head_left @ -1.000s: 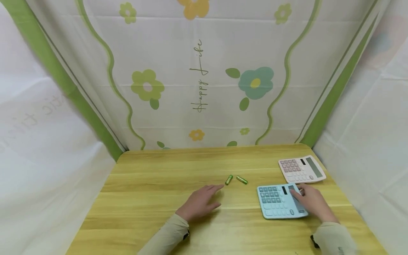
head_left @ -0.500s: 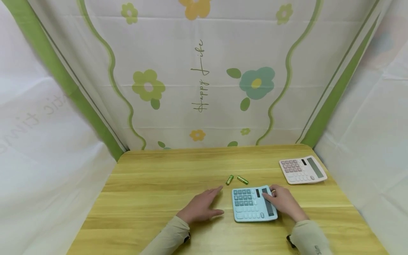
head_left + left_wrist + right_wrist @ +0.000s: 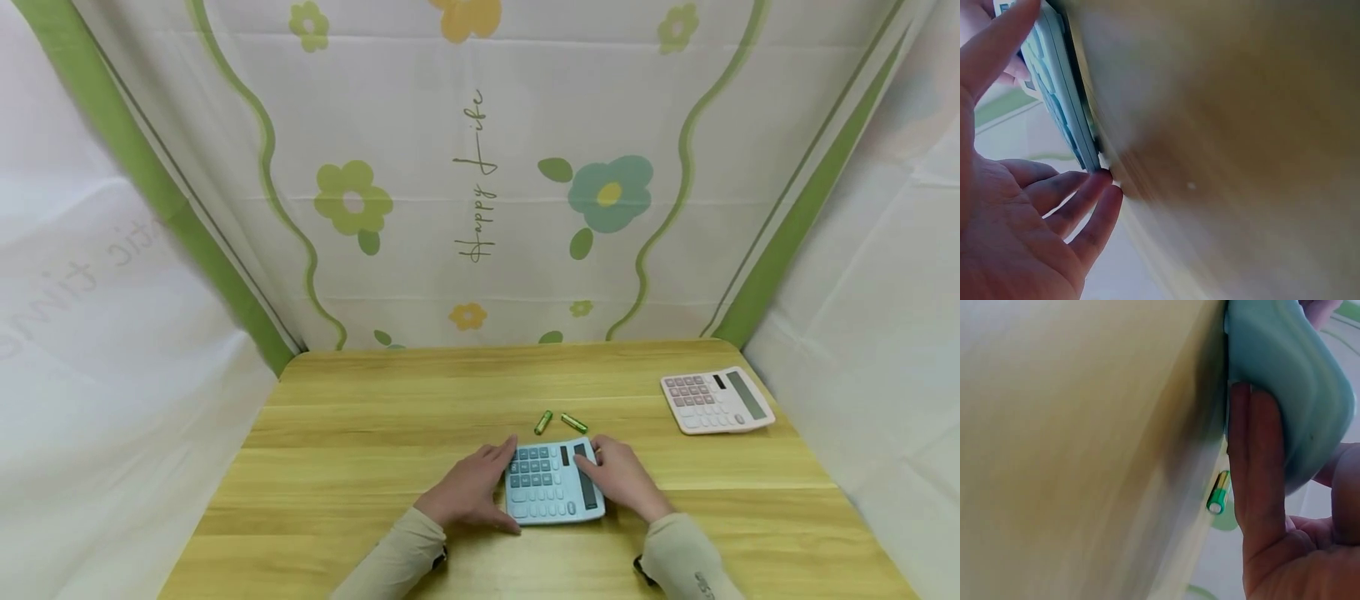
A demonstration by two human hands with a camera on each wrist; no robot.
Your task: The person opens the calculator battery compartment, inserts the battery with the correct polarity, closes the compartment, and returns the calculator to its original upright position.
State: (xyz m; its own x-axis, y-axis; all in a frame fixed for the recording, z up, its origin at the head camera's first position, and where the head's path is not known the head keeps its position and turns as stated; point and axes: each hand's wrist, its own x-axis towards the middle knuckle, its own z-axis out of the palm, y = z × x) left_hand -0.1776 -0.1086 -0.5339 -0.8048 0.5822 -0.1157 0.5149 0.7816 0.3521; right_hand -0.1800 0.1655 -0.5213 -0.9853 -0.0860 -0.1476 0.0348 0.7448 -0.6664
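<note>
A light blue calculator point(image 3: 538, 497) lies face up on the table in front of the person, its screen end to the right. My right hand point(image 3: 624, 477) grips that end, thumb on top by the screen; in the right wrist view, fingers reach under the calculator's raised end point(image 3: 1300, 381). At the opposite end is my left hand point(image 3: 467, 493), thumb and fingers spread around the keypad side. In the left wrist view its fingertips point(image 3: 1105, 178) touch the calculator's edge point(image 3: 1066, 94). Just behind the calculator lie two green batteries, one left point(image 3: 543, 422) and one right point(image 3: 574, 423).
A pink-and-white calculator point(image 3: 712, 402) lies at the right side of the wooden table point(image 3: 360, 400). White printed cloth point(image 3: 420, 125) hangs behind the table and at both sides.
My right hand has slid the blue calculator leftward, away from the pink one, up to my left hand. The left hand has stayed nearly in place, and the batteries have not moved.
</note>
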